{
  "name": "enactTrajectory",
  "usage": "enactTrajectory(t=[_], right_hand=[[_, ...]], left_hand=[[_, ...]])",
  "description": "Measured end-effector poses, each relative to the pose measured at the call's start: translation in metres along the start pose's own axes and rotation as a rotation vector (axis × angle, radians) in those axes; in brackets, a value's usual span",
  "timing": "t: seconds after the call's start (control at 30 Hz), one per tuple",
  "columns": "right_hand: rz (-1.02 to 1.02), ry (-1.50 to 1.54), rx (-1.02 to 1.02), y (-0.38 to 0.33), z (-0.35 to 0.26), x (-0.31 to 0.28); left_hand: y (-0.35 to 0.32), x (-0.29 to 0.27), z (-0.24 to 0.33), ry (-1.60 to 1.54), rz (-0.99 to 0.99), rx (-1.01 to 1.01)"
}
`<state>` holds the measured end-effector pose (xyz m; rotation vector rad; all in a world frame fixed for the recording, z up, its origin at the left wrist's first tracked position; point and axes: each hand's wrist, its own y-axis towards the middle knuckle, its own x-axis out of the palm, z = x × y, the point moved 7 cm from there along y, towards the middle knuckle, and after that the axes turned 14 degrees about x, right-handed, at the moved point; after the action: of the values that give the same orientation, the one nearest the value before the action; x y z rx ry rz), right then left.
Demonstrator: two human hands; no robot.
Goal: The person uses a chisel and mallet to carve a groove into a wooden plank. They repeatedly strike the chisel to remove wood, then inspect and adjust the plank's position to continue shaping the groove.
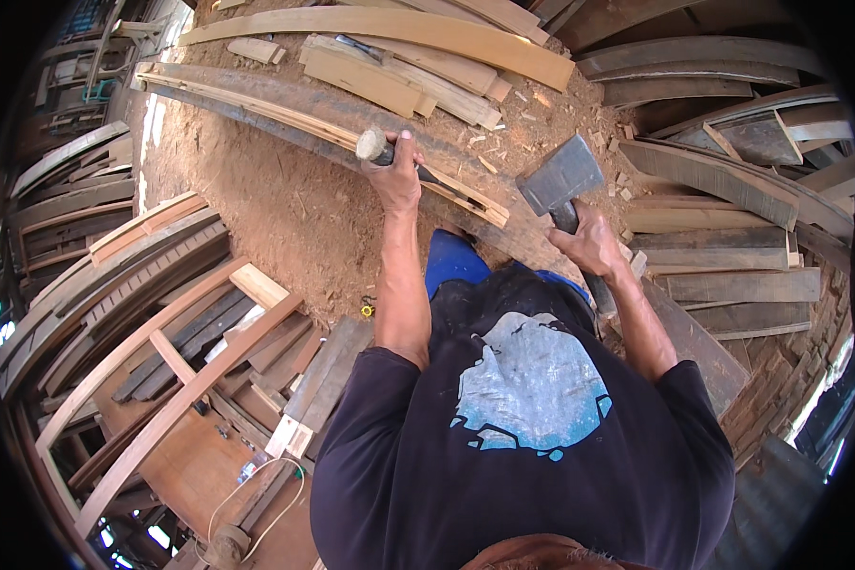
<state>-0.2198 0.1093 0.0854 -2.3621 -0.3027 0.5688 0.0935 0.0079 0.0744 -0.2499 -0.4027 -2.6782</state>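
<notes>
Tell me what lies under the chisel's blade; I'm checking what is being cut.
Under the chisel, held by the left hand, lies a long curved plank on sawdust-covered ground. The blade's tip itself is too small to make out.

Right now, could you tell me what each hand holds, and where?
Left hand grips a chisel just below its wooden top. Right hand grips a hatchet close under its head.
</notes>
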Motion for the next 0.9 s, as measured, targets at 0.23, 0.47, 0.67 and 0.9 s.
enactTrajectory(t=[0.23, 0.47, 0.67, 0.9], right_hand=[[0.01, -0.059, -0.1, -0.007, -0.055, -0.012], [0.113, -0.095, -0.51, -0.032, -0.138, -0.013], [0.131, -0.588, -0.537, 0.011, -0.135, 0.015], [0.134, -0.455, -0.76, -0.027, -0.146, 0.008]], left_hand=[[-0.02, 0.026, 0.038, 0.56, -0.259, 0.006], [-0.068, 0.044, 0.012, 0.47, -0.439, 0.469], [-0.078, 0.041, 0.032, 0.686, -0.421, 0.368], [-0.079, 0.026, -0.005, 0.455, -0.43, 0.274]])
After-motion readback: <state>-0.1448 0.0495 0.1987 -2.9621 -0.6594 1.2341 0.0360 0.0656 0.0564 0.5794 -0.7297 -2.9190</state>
